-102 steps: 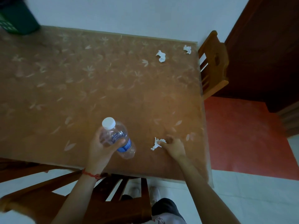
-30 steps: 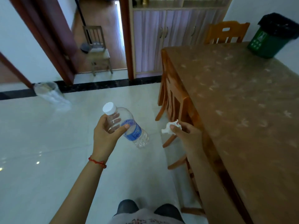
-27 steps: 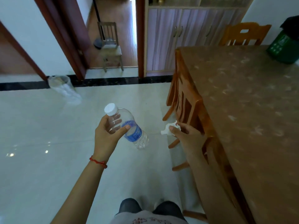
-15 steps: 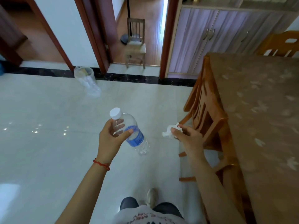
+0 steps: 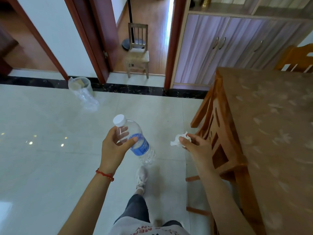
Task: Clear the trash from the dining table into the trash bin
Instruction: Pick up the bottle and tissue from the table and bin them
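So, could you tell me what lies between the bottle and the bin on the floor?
In the head view, only bare tile floor lies between the bottle and the bin.

The dining table [image 5: 274, 126] runs off the right edge — its far end is unseen. The right hand's [image 5: 194, 146] fingers cover part of the crumpled tissue [image 5: 177, 141]. The trash bin's [image 5: 79, 85] contents are too small to identify.

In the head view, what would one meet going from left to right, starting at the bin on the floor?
Trash bin → left hand → plastic bottle → crumpled tissue → right hand → wooden chair → dining table.
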`<state>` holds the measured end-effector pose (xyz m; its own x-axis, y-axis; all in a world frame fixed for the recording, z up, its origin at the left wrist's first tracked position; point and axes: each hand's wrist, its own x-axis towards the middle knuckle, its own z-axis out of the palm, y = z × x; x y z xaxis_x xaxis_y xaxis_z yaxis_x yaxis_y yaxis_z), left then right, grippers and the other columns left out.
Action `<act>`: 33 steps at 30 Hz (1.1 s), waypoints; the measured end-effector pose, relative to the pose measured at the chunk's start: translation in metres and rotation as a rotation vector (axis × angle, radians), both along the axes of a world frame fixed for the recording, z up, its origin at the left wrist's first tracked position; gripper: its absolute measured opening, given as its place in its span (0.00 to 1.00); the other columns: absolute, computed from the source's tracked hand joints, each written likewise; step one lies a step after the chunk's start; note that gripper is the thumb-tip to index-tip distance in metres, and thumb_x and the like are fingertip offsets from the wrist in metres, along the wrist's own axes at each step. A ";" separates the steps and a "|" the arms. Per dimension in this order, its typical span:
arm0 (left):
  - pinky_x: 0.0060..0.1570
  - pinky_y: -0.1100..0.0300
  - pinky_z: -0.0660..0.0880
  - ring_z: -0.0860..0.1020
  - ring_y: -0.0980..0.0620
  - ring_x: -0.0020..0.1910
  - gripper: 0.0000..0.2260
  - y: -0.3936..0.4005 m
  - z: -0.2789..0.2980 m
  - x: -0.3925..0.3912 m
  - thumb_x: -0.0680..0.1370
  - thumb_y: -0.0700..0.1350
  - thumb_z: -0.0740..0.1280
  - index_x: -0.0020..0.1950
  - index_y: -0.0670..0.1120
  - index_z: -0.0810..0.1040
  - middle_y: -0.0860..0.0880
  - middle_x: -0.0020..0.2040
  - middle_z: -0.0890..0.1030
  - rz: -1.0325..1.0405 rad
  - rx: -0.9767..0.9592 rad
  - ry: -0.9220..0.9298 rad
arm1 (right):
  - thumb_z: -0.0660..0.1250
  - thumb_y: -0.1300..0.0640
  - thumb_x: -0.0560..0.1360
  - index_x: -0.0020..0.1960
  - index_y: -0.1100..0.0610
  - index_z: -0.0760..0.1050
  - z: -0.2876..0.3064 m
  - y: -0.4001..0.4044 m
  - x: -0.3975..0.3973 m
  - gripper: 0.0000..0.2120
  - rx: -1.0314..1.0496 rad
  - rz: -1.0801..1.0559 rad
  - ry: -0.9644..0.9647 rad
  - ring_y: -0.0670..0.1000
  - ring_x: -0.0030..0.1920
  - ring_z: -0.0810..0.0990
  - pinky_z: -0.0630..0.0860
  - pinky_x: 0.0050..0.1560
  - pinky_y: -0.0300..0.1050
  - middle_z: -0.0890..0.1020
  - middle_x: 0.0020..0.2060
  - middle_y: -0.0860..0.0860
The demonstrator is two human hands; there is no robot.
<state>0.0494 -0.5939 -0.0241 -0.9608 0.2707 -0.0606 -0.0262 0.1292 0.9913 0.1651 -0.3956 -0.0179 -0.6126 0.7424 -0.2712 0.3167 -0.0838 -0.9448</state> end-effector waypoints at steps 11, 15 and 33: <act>0.43 0.73 0.76 0.79 0.51 0.52 0.22 0.098 0.005 -0.208 0.67 0.38 0.74 0.59 0.45 0.73 0.47 0.55 0.79 -0.107 0.001 0.016 | 0.71 0.54 0.70 0.49 0.54 0.77 0.004 0.090 -0.181 0.09 0.061 -0.102 -0.043 0.43 0.37 0.77 0.70 0.35 0.29 0.79 0.35 0.43; 0.43 0.73 0.76 0.78 0.52 0.52 0.22 0.131 0.006 -0.267 0.67 0.39 0.73 0.59 0.47 0.73 0.48 0.54 0.79 -0.131 -0.019 0.024 | 0.71 0.55 0.70 0.47 0.56 0.78 0.002 0.118 -0.230 0.07 0.027 -0.118 -0.044 0.43 0.37 0.77 0.71 0.30 0.24 0.80 0.35 0.45; 0.39 0.74 0.75 0.79 0.58 0.46 0.17 0.342 -0.001 -0.485 0.68 0.39 0.73 0.55 0.45 0.74 0.54 0.48 0.80 -0.129 -0.054 0.050 | 0.73 0.61 0.67 0.37 0.48 0.79 -0.003 0.337 -0.456 0.08 0.013 -0.143 0.020 0.38 0.30 0.79 0.74 0.33 0.26 0.81 0.31 0.43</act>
